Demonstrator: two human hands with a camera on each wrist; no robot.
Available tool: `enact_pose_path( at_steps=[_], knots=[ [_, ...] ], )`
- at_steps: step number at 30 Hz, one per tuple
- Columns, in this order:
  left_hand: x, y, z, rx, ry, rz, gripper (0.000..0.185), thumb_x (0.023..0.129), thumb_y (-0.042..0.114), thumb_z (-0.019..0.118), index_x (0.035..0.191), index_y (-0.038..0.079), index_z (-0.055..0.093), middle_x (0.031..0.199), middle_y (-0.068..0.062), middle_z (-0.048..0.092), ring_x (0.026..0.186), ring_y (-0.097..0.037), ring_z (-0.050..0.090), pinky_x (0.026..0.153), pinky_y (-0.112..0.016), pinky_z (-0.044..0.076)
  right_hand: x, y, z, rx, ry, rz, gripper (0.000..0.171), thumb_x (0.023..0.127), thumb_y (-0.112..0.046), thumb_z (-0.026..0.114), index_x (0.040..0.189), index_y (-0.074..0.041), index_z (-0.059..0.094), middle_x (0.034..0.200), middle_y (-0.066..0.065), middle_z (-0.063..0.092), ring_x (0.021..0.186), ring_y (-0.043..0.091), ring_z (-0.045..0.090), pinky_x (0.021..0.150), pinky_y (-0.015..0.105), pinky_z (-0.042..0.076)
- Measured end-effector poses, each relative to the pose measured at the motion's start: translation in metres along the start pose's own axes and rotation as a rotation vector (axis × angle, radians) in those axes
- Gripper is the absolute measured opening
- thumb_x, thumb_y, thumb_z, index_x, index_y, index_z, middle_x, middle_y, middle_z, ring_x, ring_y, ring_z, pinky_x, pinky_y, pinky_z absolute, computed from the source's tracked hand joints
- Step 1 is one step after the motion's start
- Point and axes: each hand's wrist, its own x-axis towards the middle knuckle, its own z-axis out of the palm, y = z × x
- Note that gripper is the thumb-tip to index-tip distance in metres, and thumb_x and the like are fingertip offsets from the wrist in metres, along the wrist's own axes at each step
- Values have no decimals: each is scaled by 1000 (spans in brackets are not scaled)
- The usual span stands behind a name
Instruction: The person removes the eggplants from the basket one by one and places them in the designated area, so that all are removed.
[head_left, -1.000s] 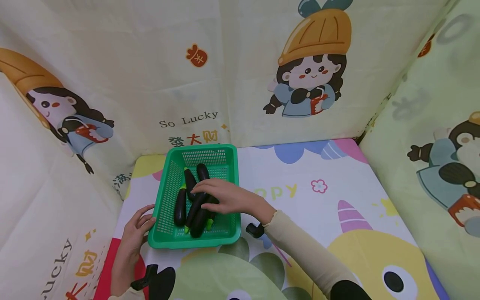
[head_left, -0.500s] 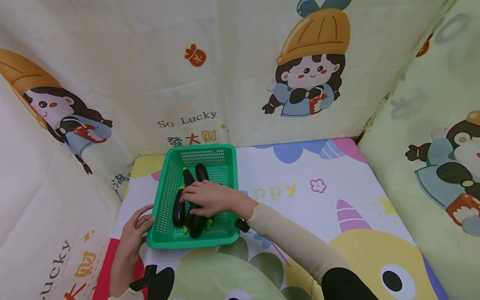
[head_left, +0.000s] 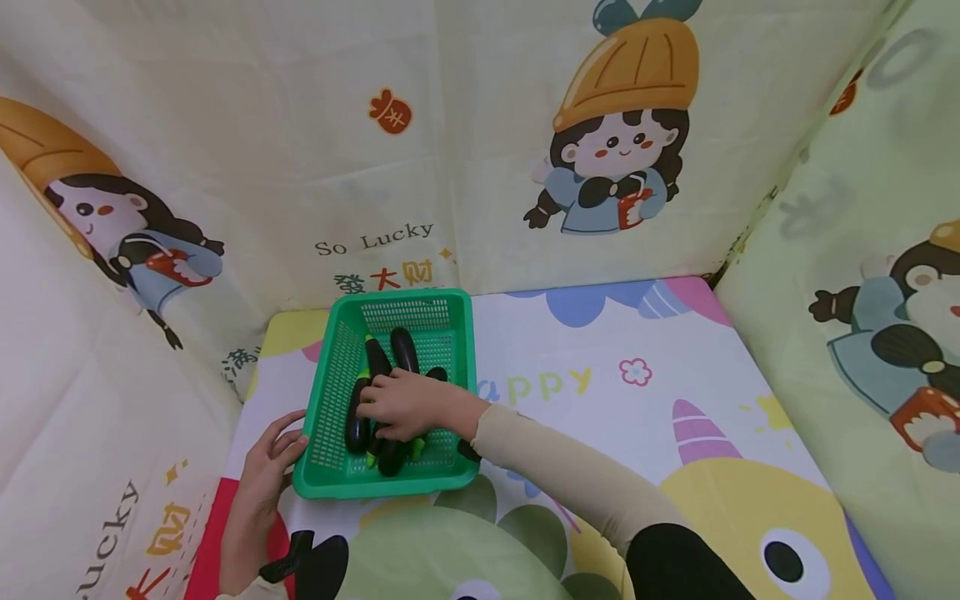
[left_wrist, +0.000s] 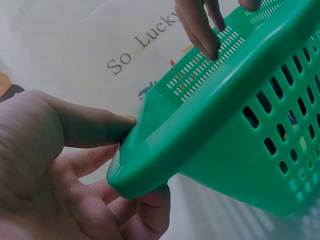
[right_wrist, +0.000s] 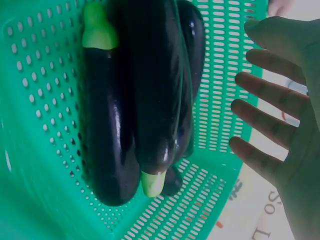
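Note:
A green plastic basket (head_left: 318, 417) stands at the back left of the cartoon-print mat, holding several dark purple eggplants (head_left: 405, 348) with pale green stems. My right hand (head_left: 390, 404) reaches into it from the right and lies over the eggplants. In the right wrist view its fingers (right_wrist: 270, 120) are straight and spread beside the eggplants (right_wrist: 150, 90), gripping nothing. My left hand (head_left: 266, 467) holds the basket's near left corner. In the left wrist view its thumb lies on the rim (left_wrist: 165, 145) and its fingers (left_wrist: 150, 210) curl underneath.
Printed cloth walls close in the back, left and right of the mat. The mat (head_left: 637, 400) stretches to the right of the basket. A dark strap (head_left: 288, 558) sits at my left wrist.
My right hand has slid left and deeper into the basket, over the eggplants. The left hand and the basket have stayed put.

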Motion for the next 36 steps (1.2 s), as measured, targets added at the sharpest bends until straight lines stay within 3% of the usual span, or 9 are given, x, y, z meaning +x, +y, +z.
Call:
enact_pose_path(
  at_steps=[12, 26, 36],
  knots=[
    [-2, 0, 2, 6, 10, 17, 65, 105, 36, 61, 161, 19, 33, 103, 33, 67, 97, 5, 65, 83, -20, 56, 13, -4, 11, -146, -64, -14, 47, 105, -48, 57, 147, -27, 57, 141, -6, 62, 121, 15, 57, 95, 32, 50],
    [0, -4, 2, -16, 15, 51, 62, 105, 34, 60, 159, 15, 36, 103, 29, 69, 95, 4, 67, 80, -23, 56, 23, -5, 23, -233, -125, 19, 48, 106, -53, 53, 149, -34, 55, 144, -8, 61, 123, 14, 57, 100, 33, 52],
    [-1, -3, 3, -24, 9, 65, 61, 106, 33, 60, 159, 15, 36, 104, 28, 70, 94, 2, 68, 79, -23, 58, 30, -4, 31, -236, -144, 19, 45, 106, -53, 52, 148, -35, 56, 144, -9, 62, 126, 15, 57, 103, 36, 51]
  ],
)
